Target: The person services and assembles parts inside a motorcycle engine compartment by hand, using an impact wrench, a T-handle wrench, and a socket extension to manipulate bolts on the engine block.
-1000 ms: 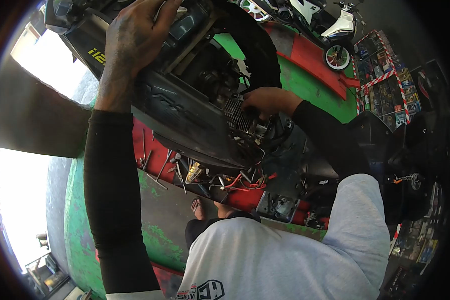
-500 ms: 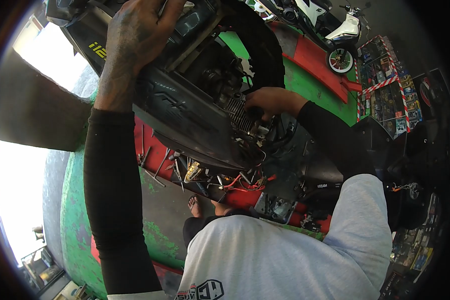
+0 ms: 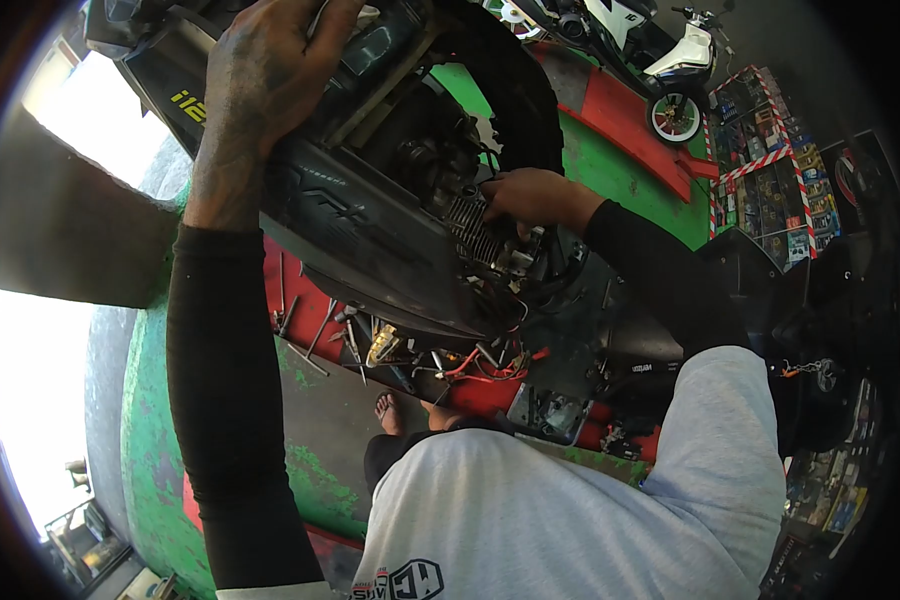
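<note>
A dark scooter [image 3: 320, 205] with grey side panels and its engine exposed is in front of me. My left hand [image 3: 270, 75] lies over the upper body of the scooter, thumb pointing up and right; its other fingertips are cut off by the top edge. My right hand [image 3: 535, 200] is at the finned engine cylinder [image 3: 475, 230], fingers curled against its upper right side. Whatever those fingers hold is hidden behind the hand. Hoses and wires hang below the cylinder, and the black rear tyre [image 3: 520, 90] stands just behind.
Loose tools and a gold-coloured part [image 3: 382, 345] lie on the red platform [image 3: 305, 285] below the scooter. A tray of metal parts [image 3: 550, 413] sits near my knees. Another white scooter [image 3: 675, 65] and a display case with striped edging [image 3: 765, 165] stand at upper right.
The view has shifted slightly. My right hand has changed its pose a little at the cylinder, uncovering more of the fins. My left hand stays in place on the scooter.
</note>
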A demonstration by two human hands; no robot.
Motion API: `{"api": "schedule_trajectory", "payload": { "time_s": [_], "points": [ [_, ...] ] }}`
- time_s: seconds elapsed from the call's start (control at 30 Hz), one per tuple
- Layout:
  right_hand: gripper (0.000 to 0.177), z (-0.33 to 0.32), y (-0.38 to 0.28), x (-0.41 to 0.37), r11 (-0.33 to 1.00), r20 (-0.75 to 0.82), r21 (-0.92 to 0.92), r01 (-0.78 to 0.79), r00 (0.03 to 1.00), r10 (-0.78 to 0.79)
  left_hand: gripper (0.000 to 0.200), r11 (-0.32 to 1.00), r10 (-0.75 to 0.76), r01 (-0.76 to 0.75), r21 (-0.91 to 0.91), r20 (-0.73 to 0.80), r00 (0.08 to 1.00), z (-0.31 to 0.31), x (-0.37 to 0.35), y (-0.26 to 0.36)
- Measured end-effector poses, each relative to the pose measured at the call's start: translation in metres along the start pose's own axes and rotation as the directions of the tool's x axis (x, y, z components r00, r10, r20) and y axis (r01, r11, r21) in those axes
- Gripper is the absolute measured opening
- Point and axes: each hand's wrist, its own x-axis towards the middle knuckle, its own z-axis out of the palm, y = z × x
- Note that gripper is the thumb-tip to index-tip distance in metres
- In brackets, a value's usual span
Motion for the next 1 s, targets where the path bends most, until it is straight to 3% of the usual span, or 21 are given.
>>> {"api": "schedule_trajectory", "payload": {
  "time_s": [0.07, 0.13, 0.23, 0.33, 0.57, 0.63, 0.83, 1.0],
  "points": [
    [0.057, -0.002, -0.003, -0.006, 0.999, -0.055, -0.027, 0.024, 0.998, -0.026, 0.026, 0.998, -0.057, 0.056, 0.01, 0.067, 0.996, -0.003, 0.001, 0.001],
    [0.056, -0.001, -0.002, -0.015, 0.993, -0.162, 0.113, -0.02, 0.986, 0.038, 0.026, 1.0, -0.019, 0.019, 0.006, 0.024, 1.0, -0.001, 0.002, 0.0],
    [0.053, 0.0, 0.0, -0.018, 0.991, -0.154, 0.133, -0.034, 0.987, 0.054, 0.026, 0.995, -0.098, 0.096, 0.03, 0.08, 0.992, -0.007, 0.003, 0.007],
    [0.05, 0.002, -0.01, -0.019, 0.992, -0.171, 0.084, -0.094, 0.979, 0.107, 0.036, 0.996, -0.091, 0.092, -0.004, 0.129, 0.987, 0.001, -0.002, -0.01],
    [0.051, 0.007, -0.021, -0.031, 0.987, -0.245, 0.108, -0.117, 0.959, 0.14, 0.036, 0.998, -0.055, 0.052, 0.028, 0.124, 0.991, 0.003, -0.003, -0.018],
    [0.054, -0.001, -0.028, -0.034, 0.99, -0.218, 0.05, -0.13, 0.966, 0.138, 0.035, 0.998, -0.055, 0.05, 0.046, 0.117, 0.992, 0.003, -0.003, -0.018],
    [0.061, 0.004, -0.014, -0.018, 0.991, -0.111, 0.125, -0.043, 0.992, 0.057, 0.035, 0.999, -0.043, 0.041, 0.029, 0.108, 0.993, 0.004, -0.003, -0.018],
    [0.056, -0.005, -0.008, -0.006, 0.996, -0.009, 0.087, 0.01, 1.0, -0.01, 0.034, 0.998, -0.066, 0.063, 0.029, 0.113, 0.991, 0.004, -0.004, -0.014]
  ]
}}
